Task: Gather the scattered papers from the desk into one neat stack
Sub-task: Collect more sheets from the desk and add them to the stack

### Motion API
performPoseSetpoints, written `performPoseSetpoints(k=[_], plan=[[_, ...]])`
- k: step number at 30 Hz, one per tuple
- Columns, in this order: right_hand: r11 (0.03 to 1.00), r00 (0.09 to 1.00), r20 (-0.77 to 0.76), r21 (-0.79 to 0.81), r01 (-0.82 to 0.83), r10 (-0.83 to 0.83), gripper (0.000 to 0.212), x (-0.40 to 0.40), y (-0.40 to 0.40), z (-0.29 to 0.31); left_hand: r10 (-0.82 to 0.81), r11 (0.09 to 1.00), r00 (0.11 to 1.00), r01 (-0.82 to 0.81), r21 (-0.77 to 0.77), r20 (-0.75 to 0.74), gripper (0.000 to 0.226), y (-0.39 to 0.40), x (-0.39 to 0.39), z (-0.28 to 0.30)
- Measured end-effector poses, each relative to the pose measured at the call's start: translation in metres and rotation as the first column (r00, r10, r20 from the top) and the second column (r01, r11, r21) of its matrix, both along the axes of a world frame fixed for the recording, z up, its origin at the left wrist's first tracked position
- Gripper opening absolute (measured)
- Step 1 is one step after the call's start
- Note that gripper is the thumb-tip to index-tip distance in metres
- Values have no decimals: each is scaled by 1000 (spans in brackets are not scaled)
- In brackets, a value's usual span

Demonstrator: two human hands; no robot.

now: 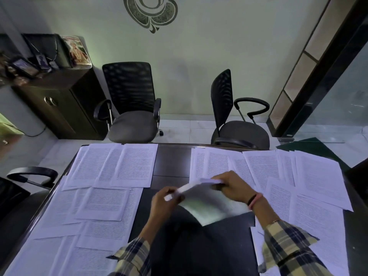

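Note:
Both my hands hold a small bundle of white papers [207,204] tilted above the middle of the dark desk [171,162]. My left hand [165,200] grips its left end and my right hand [233,186] grips its upper right end. Several printed sheets [111,170] lie overlapping across the left half of the desk. Further printed sheets [274,170] are spread over the right half, some under my right forearm.
Two black office chairs [131,108] [237,124] stand beyond the desk's far edge. A third chair [29,176] is at the left side. A dark cabinet [59,100] with framed items stands at the back left. A glass partition [338,96] is at the right.

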State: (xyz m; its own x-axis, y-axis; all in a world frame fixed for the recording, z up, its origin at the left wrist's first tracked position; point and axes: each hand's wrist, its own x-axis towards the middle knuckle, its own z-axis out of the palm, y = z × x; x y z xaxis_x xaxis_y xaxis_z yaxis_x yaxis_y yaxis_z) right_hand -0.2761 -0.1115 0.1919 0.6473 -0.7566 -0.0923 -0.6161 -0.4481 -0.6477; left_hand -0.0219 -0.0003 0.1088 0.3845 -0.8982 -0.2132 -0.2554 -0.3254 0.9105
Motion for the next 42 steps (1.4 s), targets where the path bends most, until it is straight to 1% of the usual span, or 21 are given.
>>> performPoseSetpoints(k=[1,2,3,4,5,6,7,8,10,13,14,16,21,25,26,29,31,33,37,39,42], plan=[[995,990,122,82,65,-75,34,-10,-1,4,60,998,998,-59,19,-18,39,5,11,-6],[980,965,222,170,104,-141,38,-20,-1,6,112,994,990,-110,19,-86,49,10,18,-7],[961,933,303,248,122,-197,30,-28,1,7,141,989,967,-146,-12,-212,56,13,23,-9],[943,906,347,306,135,-242,13,-34,2,4,130,986,933,-157,-52,-335,64,13,27,-11],[921,879,381,362,143,-286,8,-38,5,0,106,985,887,-157,-78,-450,72,14,30,-15],[908,864,389,386,161,-318,19,-39,7,-9,68,989,868,-125,-84,-492,74,13,31,-15],[893,850,389,409,186,-355,22,-38,10,-17,30,992,857,-90,-91,-514,68,12,30,-14],[877,832,385,423,227,-400,21,-38,13,-26,21,994,870,-72,-86,-493,57,10,28,-11],[837,783,388,464,290,-486,16,-36,20,-41,98,989,896,-135,-56,-433,39,6,22,-5],[793,759,339,491,361,-556,14,-31,32,-61,189,974,933,-219,-66,-306,24,3,11,-1],[783,747,338,497,374,-572,18,-29,38,-69,201,972,944,-225,-64,-261,21,3,6,-3],[765,709,358,504,401,-607,24,-24,52,-80,207,975,954,-220,-42,-217,22,4,-1,-13],[748,691,334,471,467,-642,16,-20,72,-114,211,977,961,-212,13,-181,31,15,-11,-38],[715,667,323,517,470,-672,16,-19,79,-125,215,977,952,-208,54,-217,29,26,-17,-46],[714,662,331,527,462,-673,15,-20,79,-123,210,978,948,-204,50,-239,29,29,-18,-45],[706,605,399,559,436,-689,19,-21,73,-115,213,975,939,-222,-4,-270,50,33,-19,-37],[712,570,440,535,455,-694,20,-21,68,-107,248,960,927,-274,-53,-283,51,32,-20,-28],[709,558,443,504,493,-702,18,-20,65,-103,295,944,915,-324,-68,-274,44,28,-21,-23],[710,555,444,472,522,-703,17,-20,63,-108,354,928,914,-370,-49,-197,19,23,-18,-24],[720,557,457,460,519,-693,16,-20,64,-110,358,926,915,-373,-52,-188,15,25,-17,-21],[753,615,438,438,491,-656,10,-21,65,-111,335,935,927,-349,-64,-170,13,26,-17,-20]])
